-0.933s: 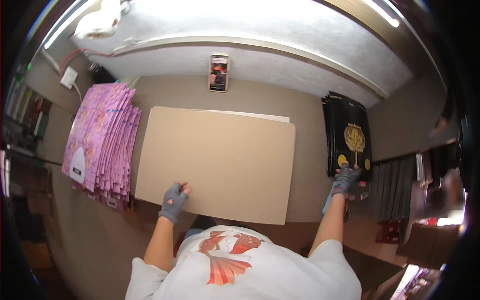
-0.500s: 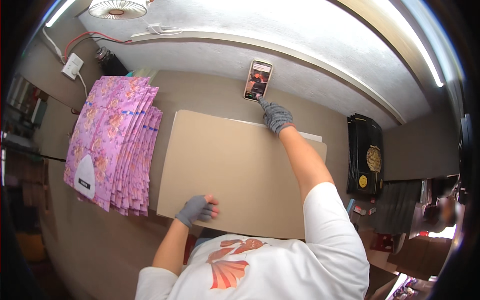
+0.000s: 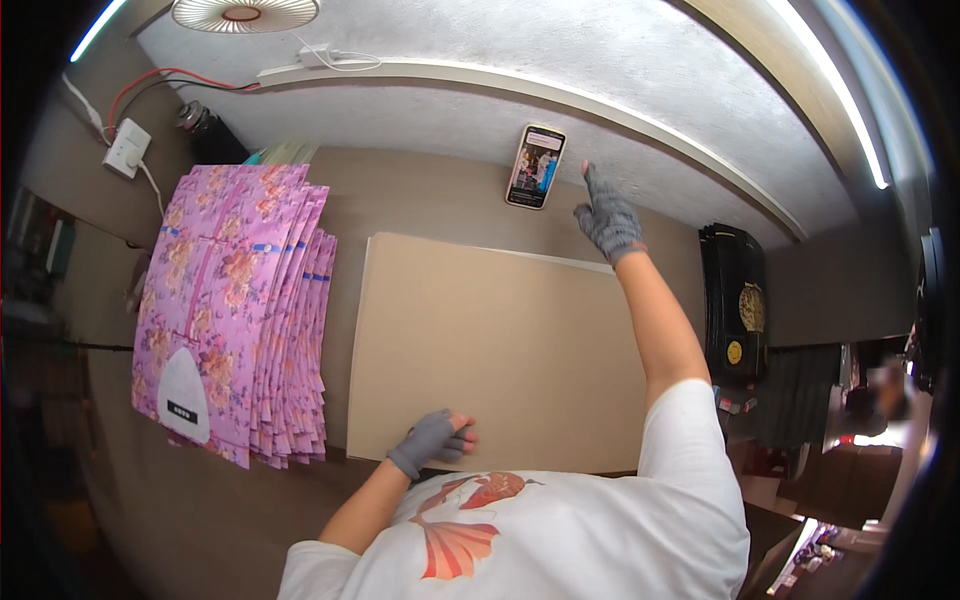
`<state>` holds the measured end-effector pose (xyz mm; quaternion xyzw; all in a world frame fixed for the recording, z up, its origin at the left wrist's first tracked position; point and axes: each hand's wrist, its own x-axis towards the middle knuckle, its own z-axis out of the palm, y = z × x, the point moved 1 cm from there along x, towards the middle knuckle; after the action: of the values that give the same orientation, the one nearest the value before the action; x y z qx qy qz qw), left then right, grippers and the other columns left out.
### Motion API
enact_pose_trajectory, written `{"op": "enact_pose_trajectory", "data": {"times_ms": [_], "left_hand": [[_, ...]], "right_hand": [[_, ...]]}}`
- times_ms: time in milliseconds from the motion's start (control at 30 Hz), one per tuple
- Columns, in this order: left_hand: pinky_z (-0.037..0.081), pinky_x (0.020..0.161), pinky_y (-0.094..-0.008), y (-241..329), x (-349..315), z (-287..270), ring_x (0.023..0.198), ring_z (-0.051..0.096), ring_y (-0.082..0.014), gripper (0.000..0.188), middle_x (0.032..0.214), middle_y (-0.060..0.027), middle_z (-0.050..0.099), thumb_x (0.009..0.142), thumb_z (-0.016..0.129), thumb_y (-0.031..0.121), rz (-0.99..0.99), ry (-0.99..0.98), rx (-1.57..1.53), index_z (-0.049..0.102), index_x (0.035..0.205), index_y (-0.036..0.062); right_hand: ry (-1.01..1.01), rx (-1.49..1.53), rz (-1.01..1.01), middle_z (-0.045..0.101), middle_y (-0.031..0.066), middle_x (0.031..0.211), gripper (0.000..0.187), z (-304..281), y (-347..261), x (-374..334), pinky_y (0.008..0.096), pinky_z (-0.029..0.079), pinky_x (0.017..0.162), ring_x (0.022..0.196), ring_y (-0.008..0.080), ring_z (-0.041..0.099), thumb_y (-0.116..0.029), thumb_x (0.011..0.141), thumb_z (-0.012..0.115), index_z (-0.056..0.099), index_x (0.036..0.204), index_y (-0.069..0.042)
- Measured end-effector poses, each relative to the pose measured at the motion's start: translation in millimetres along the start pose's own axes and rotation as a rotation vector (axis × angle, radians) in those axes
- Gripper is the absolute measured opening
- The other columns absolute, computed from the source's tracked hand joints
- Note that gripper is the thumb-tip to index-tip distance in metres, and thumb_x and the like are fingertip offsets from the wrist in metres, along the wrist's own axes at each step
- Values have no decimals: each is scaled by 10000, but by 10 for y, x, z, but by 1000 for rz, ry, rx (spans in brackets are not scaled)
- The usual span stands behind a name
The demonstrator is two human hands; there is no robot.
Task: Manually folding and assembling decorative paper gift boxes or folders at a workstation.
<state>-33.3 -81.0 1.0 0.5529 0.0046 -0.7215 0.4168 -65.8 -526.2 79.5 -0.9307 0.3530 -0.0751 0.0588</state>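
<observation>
Left hand point(image 3: 432, 443), grip unclear, curls at seven o'clock on one central board point(image 3: 490, 345), apart from the right hand point(image 3: 607, 217), spread empty at two beside one phone point(image 3: 535, 168) at one, with one purple stack point(image 3: 225, 295) bearing one dark label point(image 3: 183, 411) at nine and one black stack point(image 3: 718, 300) showing two gold emblems point(image 3: 751, 306) at three.

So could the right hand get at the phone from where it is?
Probably yes: the right hand is just to the right of the phone, with nothing visible between them.
</observation>
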Motion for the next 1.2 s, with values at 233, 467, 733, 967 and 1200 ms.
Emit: {"op": "enact_pose_trajectory", "data": {"times_ms": [233, 467, 733, 967, 1200], "left_hand": [[497, 805, -371, -172, -117, -497, 965, 619, -241, 489, 1040, -118, 630, 836, 712, 239, 751, 592, 747, 564, 1247, 18], [421, 997, -447, -52, -408, -765, 1139, 489, -377, 961, 1258, -201, 458, 646, 846, 393, 496, 1319, 1322, 426, 1382, -59], [468, 969, -433, 35, -410, -621, 1166, 511, -404, 944, 1297, -221, 472, 619, 859, 390, 178, 1203, 1109, 457, 1364, -26], [481, 947, -428, -115, -411, -545, 1182, 515, -370, 772, 1311, -170, 476, 658, 843, 381, 352, 1358, 1177, 527, 1263, 20], [528, 808, -387, -30, -650, -799, 961, 639, -292, 620, 1093, -133, 636, 667, 839, 327, 580, 1442, 1174, 582, 1151, 37]], "right_hand": [[-283, 26, 263, 390, 159, 1515, 742, 77, 389, -2160, 389, 297, 1173, 1420, 308, 336, -311, 854, 683, 360, 1488, -100], [-305, 103, 767, 326, 233, 1528, 961, 103, 758, -3746, 387, 254, 1193, 1429, 350, 305, -375, 731, 806, 342, 1478, 10], [-243, 135, 720, 355, 269, 1478, 997, 155, 885, -3959, 407, 297, 1169, 1393, 375, 349, -421, 705, 826, 359, 1466, 21], [-174, 153, 636, 360, 262, 1471, 973, 249, 992, -4022, 416, 312, 1160, 1375, 385, 365, -428, 700, 829, 389, 1450, 10], [-151, 149, 655, 391, 256, 1436, 1014, 74, 819, -3925, 421, 327, 1151, 1353, 385, 386, -392, 673, 857, 352, 1473, -26]]}}
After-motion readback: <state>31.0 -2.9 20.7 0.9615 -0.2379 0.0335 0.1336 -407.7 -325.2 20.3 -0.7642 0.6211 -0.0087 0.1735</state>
